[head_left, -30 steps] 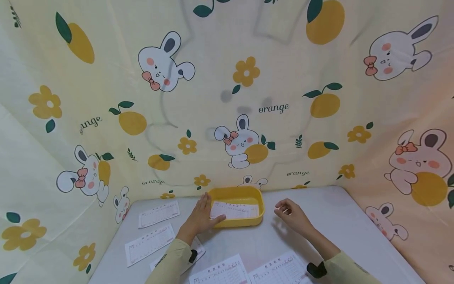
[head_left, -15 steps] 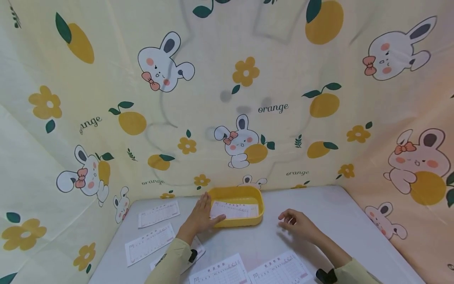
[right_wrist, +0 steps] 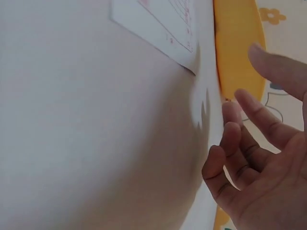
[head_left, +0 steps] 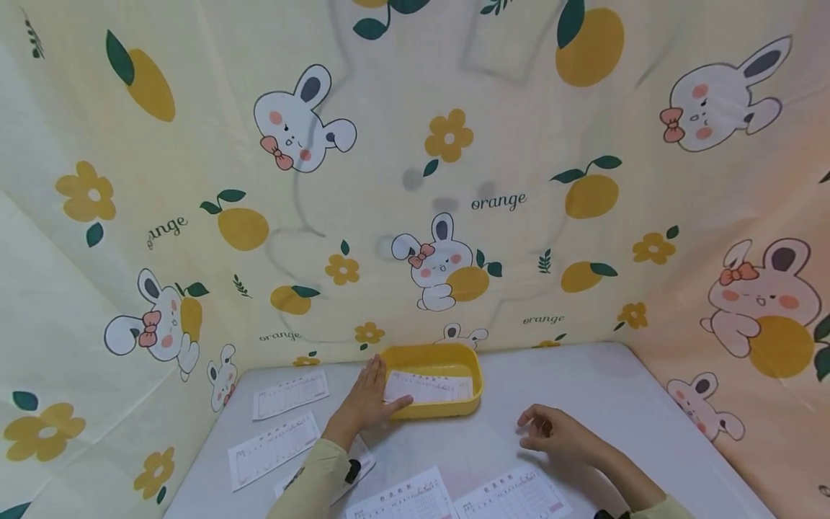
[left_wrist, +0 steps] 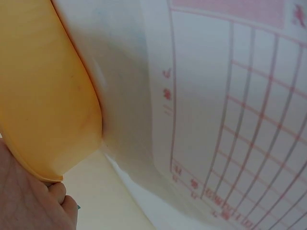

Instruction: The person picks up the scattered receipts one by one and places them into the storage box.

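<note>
A shallow yellow plastic box (head_left: 444, 410) stands at the back of the table, with a printed paper slip (head_left: 429, 388) lying inside. My left hand (head_left: 360, 405) rests on the box's left side, fingers extended along the rim and thumb over the front left corner. In the left wrist view, fingers (left_wrist: 58, 193) touch the rim beside the yellow wall (left_wrist: 53, 91). To the right of the box, my right hand (head_left: 564, 434) hovers over the table, loosely curled around nothing. The right wrist view shows its fingers (right_wrist: 235, 158) bent and thumb apart.
Two ruled slips, a far one (head_left: 290, 395) and a nearer one (head_left: 275, 448), lie at the left. Another slip (head_left: 360, 461) is partly under the left forearm. Two larger-looking sheets (head_left: 405, 499) (head_left: 515, 496) lie at the front. A patterned cloth (head_left: 363, 216) hangs behind and around the table.
My right hand has drawn back from the box, toward the right and nearer to me. The left hand, the box and the slips have stayed in place.
</note>
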`<state>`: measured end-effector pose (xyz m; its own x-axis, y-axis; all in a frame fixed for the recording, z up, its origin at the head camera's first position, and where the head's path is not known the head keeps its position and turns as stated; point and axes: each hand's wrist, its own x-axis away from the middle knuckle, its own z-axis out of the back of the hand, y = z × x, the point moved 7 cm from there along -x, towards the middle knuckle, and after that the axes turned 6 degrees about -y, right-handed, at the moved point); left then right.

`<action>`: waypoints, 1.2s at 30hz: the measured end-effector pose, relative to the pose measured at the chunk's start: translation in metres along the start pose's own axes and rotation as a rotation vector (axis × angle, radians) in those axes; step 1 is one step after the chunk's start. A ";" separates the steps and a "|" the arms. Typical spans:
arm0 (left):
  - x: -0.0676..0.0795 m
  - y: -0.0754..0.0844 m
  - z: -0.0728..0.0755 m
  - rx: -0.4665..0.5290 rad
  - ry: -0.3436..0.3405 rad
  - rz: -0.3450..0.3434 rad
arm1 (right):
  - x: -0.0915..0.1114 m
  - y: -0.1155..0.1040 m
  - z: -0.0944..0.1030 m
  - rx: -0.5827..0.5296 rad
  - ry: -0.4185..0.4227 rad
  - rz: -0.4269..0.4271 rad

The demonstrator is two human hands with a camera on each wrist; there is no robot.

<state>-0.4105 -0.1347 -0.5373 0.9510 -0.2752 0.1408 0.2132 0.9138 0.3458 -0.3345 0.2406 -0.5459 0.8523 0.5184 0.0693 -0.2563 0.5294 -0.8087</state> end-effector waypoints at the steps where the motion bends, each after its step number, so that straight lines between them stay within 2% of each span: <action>1: 0.000 0.000 0.000 0.000 -0.001 -0.002 | 0.003 0.001 -0.001 -0.010 -0.015 0.000; 12: 0.006 0.003 0.001 0.018 0.000 -0.004 | 0.021 0.010 -0.015 -0.001 -0.162 -0.057; 18: 0.005 0.001 0.001 0.007 -0.001 -0.014 | 0.025 0.009 -0.016 0.016 -0.184 -0.071; 24: 0.004 -0.001 -0.002 0.009 -0.005 -0.007 | 0.029 0.012 -0.019 0.049 -0.182 -0.125; 26: 0.004 0.000 -0.002 0.012 -0.001 -0.007 | 0.030 0.012 -0.021 0.087 -0.178 -0.112; 33: 0.004 0.001 0.001 0.008 0.006 -0.019 | 0.034 0.001 -0.022 0.199 -0.155 0.015; 36: 0.004 0.002 0.000 0.007 0.006 -0.021 | 0.034 -0.001 -0.022 0.205 -0.158 0.008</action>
<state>-0.4066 -0.1344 -0.5358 0.9476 -0.2926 0.1282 0.2316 0.9057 0.3551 -0.2949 0.2433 -0.5560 0.7726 0.6126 0.1668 -0.3630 0.6417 -0.6756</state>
